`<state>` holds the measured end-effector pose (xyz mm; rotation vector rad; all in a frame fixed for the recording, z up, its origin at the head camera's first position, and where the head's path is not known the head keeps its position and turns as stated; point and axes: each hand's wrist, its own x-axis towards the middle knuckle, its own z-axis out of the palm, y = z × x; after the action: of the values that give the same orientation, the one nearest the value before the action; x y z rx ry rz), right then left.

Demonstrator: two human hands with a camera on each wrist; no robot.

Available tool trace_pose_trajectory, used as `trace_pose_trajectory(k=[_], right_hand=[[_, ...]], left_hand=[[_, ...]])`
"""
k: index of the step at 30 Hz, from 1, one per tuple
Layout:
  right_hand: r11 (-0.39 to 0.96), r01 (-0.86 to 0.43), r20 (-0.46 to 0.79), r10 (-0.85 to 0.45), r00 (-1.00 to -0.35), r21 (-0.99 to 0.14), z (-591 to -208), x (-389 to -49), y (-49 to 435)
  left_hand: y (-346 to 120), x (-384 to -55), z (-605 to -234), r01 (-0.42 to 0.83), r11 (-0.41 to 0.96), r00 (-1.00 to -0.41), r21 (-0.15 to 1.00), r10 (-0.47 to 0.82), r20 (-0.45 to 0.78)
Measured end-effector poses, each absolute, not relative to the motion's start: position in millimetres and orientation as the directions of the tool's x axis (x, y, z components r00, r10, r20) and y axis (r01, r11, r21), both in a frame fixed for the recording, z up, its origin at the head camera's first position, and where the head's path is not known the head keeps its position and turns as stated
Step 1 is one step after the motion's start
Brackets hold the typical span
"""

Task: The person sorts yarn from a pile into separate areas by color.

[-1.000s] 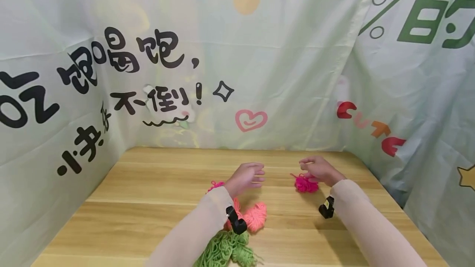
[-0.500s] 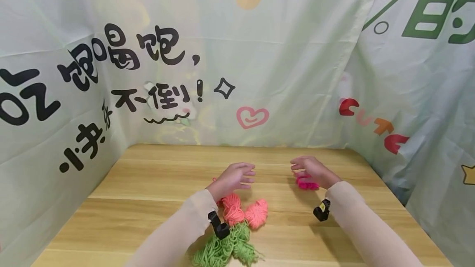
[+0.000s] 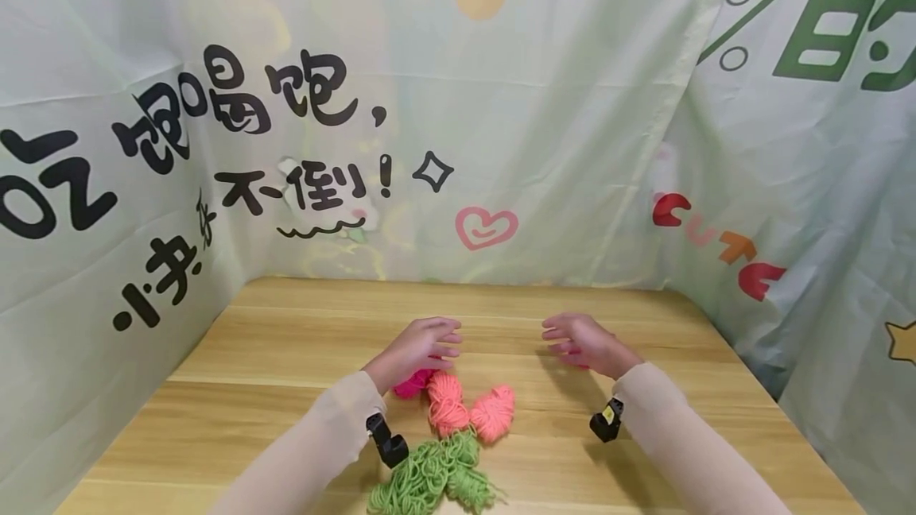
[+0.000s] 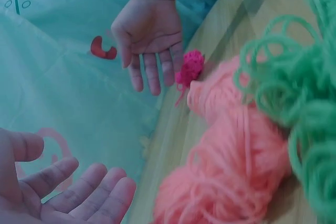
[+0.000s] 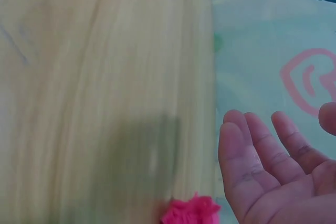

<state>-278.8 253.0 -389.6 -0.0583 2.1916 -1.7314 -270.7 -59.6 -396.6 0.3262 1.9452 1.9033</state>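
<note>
Both hands hover over the wooden table with relaxed fingers and hold nothing. My left hand [image 3: 418,348] is above a magenta yarn bundle [image 3: 411,385], partly hiding it. Close by lie two coral yarn bundles, one [image 3: 448,405] beside the other [image 3: 494,413]. Nearer the front, a loose heap of green yarn [image 3: 413,477] touches a smaller green bundle [image 3: 471,488]. My right hand [image 3: 588,344] covers most of a second magenta bundle, which shows in the left wrist view as a small pink clump [image 4: 192,66] and at the bottom of the right wrist view [image 5: 191,211].
The wooden table [image 3: 286,332] is bounded by printed fabric curtains [image 3: 558,141] at the back and both sides. A black wrist camera [image 3: 387,441] sits on the left sleeve, and another black camera [image 3: 607,421] on the right one.
The left hand has moved left, uncovering the coral bundles and more of the green yarn. The right hand has also shifted left, now hiding most of the right magenta bundle.
</note>
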Motion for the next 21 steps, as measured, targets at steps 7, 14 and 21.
trace_pose_trajectory(k=[7, 14, 21], right_hand=[[0.235, 0.171, -0.235, -0.277, -0.932, -0.957, -399.6, -274.8, 242.8], [0.235, 0.142, -0.212, -0.307, -0.928, -0.962, -403.2, -266.7, 233.3], [0.229, 0.137, -0.21, -0.333, -0.919, -0.964, -404.4, -255.4, 220.4]], left_hand=[[-78.3, -272.2, -399.0, -0.098, 0.061, -0.917, 0.993, 0.382, -0.114], [-96.3, -274.3, -404.5, -0.082, 0.09, -0.943, 0.993, 0.314, -0.106], [-106.9, -274.9, -410.0, -0.039, 0.177, -0.974, 0.983, 0.214, -0.077]])
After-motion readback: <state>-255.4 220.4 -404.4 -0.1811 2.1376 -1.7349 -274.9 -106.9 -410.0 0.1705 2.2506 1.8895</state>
